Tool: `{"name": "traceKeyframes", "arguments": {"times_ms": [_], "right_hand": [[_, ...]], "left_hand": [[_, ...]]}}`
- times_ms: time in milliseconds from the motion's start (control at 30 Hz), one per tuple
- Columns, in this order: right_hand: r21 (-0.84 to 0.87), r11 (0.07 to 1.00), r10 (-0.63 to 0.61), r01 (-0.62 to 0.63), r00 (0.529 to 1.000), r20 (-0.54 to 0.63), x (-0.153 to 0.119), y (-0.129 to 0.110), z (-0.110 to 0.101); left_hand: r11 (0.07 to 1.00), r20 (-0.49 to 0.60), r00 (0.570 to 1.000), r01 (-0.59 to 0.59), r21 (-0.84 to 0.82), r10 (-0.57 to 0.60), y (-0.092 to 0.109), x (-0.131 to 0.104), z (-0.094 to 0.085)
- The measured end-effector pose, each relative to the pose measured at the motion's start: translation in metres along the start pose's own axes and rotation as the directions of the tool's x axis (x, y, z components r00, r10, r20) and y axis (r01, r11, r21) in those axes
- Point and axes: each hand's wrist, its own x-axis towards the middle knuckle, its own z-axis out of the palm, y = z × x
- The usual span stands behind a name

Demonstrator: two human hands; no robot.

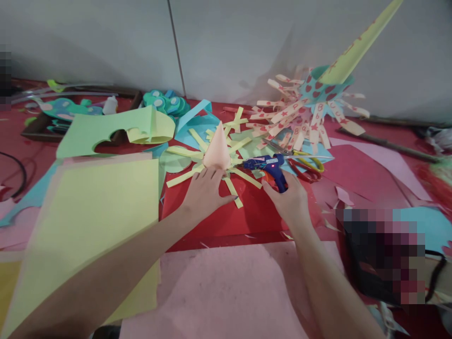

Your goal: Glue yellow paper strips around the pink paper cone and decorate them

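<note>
A pale pink paper cone (217, 149) stands upright at the centre of yellow paper strips (180, 179) that spread outward like rays. My left hand (206, 190) rests at the front base of the cone, fingers over its lower edge and thumb out to the right. In my right hand (287, 195) is a blue glue gun (270, 165), its nozzle pointing left at the strips just right of the cone and a small red light lit on its body. Red paper (197, 219) lies under the strips.
Yellow sheets (106, 212) are stacked at the left, with a cut green sheet (84, 134) behind them. Scissors (309, 165) lie right of the glue gun. A decorated paper piece with a tall cone (353, 56) stands at the back right. Pink paper (226, 292) lies in front.
</note>
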Motion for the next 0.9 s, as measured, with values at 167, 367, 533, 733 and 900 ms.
{"name": "traceKeyframes", "arguments": {"times_ms": [167,367,533,733,900], "right_hand": [[-0.004,1.0,0.004,-0.004,1.0,0.003,-0.0005,-0.0019,-0.001],[-0.009,1.0,-0.005,0.005,1.0,-0.003,-0.0002,-0.0014,-0.0006],[-0.015,1.0,-0.014,0.014,1.0,-0.007,-0.0004,0.0001,0.0004],[-0.008,1.0,-0.004,0.004,1.0,-0.004,-0.0009,0.0007,0.0005],[-0.01,1.0,0.01,-0.01,1.0,0.003,0.0,0.0005,-0.0002]], "left_hand": [[0.999,0.015,0.999,0.041,0.024,-0.042,0.0014,0.0004,-0.0001],[0.998,0.032,0.998,0.059,0.035,-0.06,0.0031,-0.0001,-0.0022],[0.999,0.042,0.999,0.032,0.026,-0.033,0.0038,-0.0015,-0.0052],[0.999,0.041,0.999,0.025,0.03,-0.026,0.0031,-0.001,-0.0043],[0.998,0.054,0.997,0.048,0.044,-0.05,0.0031,0.0001,-0.0032]]}}
